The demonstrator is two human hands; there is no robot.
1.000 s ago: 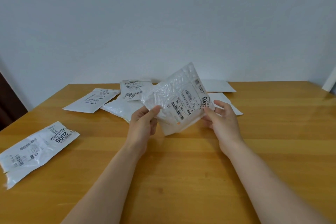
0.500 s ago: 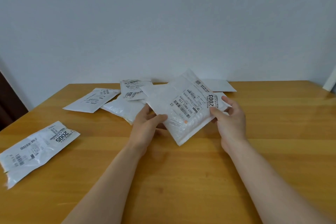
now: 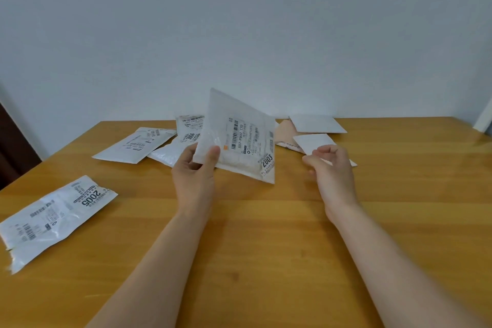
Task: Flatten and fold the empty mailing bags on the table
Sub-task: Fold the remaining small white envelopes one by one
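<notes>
Left hand (image 3: 193,168) pinches upright white labelled mailing bag (image 3: 239,141) marked 2003

A plain room: bare white wall (image 3: 239,21) behind a wooden table (image 3: 266,247) strewn with mailers.

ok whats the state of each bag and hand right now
2003 bag: held up off the table, tilted
left hand: grips the 2003 bag's corner
right hand: loosely curled, holds nothing
2005 bag: lying flat, crinkled
far bags: lying unfolded
</notes>
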